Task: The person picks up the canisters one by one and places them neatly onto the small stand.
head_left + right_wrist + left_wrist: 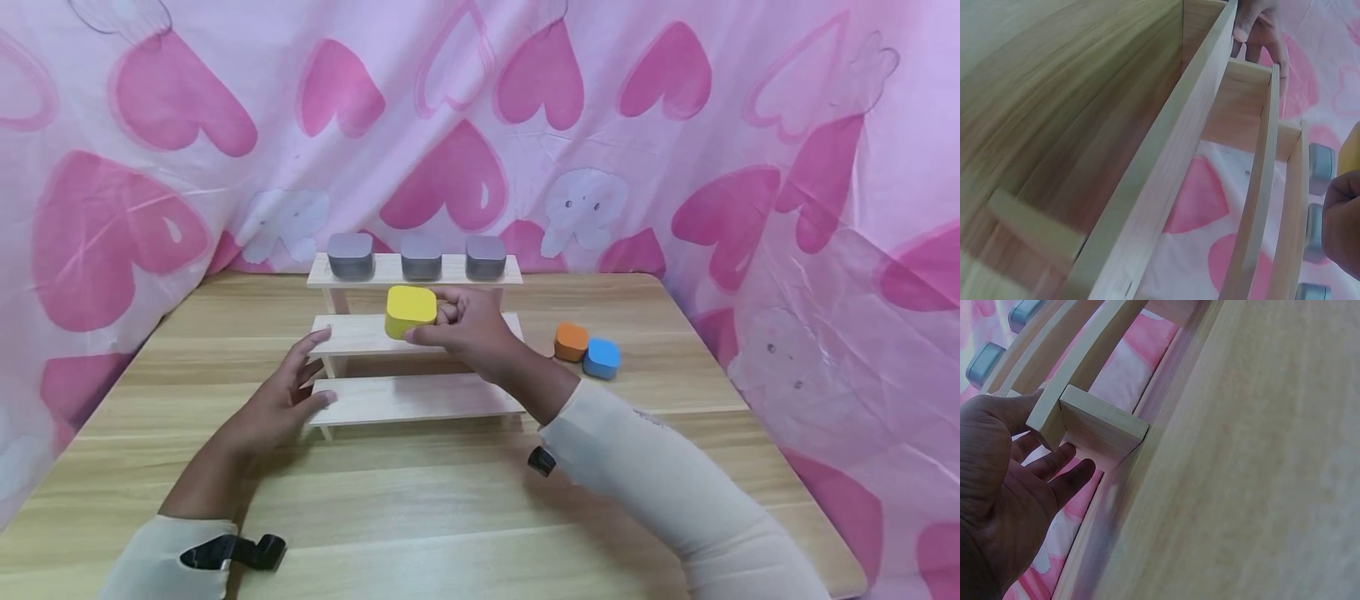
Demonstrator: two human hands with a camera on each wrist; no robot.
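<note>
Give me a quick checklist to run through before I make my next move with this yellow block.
1. Yellow block secure in the right hand: ok, pinched between thumb and fingers.
2. Left hand at the wooden rack: ok, at its left end, thumb by the bottom shelf.
3. Exact gap between yellow block and middle shelf: cannot tell; they overlap in the head view.
4. Gray blocks on the top shelf: ok, three in a row.
5. Orange block and blue block on the rack: not ok, both on the table.
</note>
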